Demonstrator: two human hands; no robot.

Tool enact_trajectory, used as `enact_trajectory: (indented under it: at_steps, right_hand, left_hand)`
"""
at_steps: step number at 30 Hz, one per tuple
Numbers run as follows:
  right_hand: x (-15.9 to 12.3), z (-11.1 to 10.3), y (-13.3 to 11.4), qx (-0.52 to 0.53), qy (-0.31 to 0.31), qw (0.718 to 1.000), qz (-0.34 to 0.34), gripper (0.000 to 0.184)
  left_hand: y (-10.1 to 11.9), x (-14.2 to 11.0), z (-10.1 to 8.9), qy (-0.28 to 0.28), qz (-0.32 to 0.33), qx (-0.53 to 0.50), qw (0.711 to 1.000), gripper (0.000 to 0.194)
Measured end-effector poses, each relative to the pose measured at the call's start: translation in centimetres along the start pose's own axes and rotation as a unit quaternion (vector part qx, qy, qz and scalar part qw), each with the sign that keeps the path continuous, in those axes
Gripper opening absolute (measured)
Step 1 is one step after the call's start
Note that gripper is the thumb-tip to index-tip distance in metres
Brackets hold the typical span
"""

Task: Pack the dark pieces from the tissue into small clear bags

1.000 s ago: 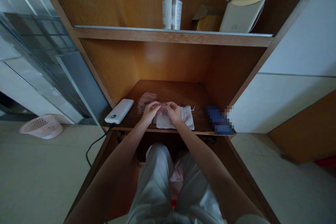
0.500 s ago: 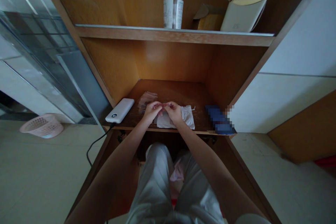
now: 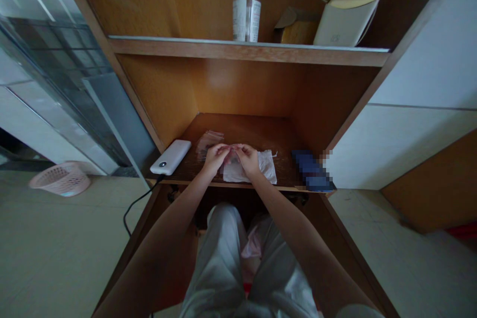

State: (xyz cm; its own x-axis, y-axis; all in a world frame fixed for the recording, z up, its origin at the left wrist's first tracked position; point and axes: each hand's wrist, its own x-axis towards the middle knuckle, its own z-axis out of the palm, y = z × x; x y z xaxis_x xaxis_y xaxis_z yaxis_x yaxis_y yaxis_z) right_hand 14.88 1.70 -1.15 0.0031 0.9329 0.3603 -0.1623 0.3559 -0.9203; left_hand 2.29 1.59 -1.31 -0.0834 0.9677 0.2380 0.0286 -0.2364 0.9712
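Note:
Above the front of the wooden desktop, my left hand (image 3: 216,157) and my right hand (image 3: 247,160) meet, thumbs and fingertips pinched on a small clear plastic bag (image 3: 230,155) with a reddish tint. Fingers hide much of it, and any contents are too small to make out. Beneath my right hand lies a white cloth pouch (image 3: 267,165) with a short string at its upper right corner. Several clear zip bags (image 3: 209,140) are spread just behind my left hand.
A white power bank (image 3: 170,157) with a black cable (image 3: 134,203) lies on the left. On the right is a blurred-out blue object (image 3: 311,170). The shelf above holds a clear bottle (image 3: 246,10), a small box (image 3: 296,27) and a cream-coloured device (image 3: 345,20). A pink basket (image 3: 61,179) stands on the floor.
My fingertips have shifted slightly on the plastic bag, and more of it shows between my hands. The other things have stayed in place.

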Motion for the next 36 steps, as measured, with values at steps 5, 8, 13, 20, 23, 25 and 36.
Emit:
enact_trajectory:
  at_steps: [5, 8, 13, 20, 23, 25, 36]
  right_hand:
    - [0.0, 0.0, 0.3, 0.018, 0.015, 1.0, 0.003, 0.024]
    - [0.2, 0.0, 0.7, 0.012, 0.018, 1.0, 0.018, 0.03]
    - [0.2, -0.1, 0.8, 0.009, 0.014, 1.0, 0.02, 0.032]
    - [0.1, -0.1, 0.5, -0.007, 0.016, 0.999, 0.03, 0.033]
    - [0.1, -0.1, 0.3, -0.004, 0.018, 0.999, 0.035, 0.033]
    - [0.1, -0.1, 0.2, 0.006, 0.025, 0.999, 0.036, 0.033]
    - [0.1, -0.2, 0.0, 0.005, 0.049, 0.998, 0.04, 0.041]
  left_hand:
    - [0.0, 0.0, 0.1, 0.014, -0.006, -0.013, 1.0, 0.017]
    - [-0.1, 0.0, 0.1, 0.021, -0.001, -0.016, 1.0, 0.017]
    - [-0.3, 0.1, 0.0, 0.033, 0.022, 0.003, 0.999, 0.019]
    - [-0.1, -0.1, -0.1, 0.006, 0.028, 0.006, 1.0, 0.027]
    - [0.2, -0.3, -0.1, 0.007, 0.015, -0.005, 1.0, 0.029]
    - [0.4, -0.4, 0.0, 0.015, 0.007, -0.01, 1.0, 0.029]
    - [0.6, -0.5, 0.0, 0.004, 0.001, -0.033, 0.999, 0.041]
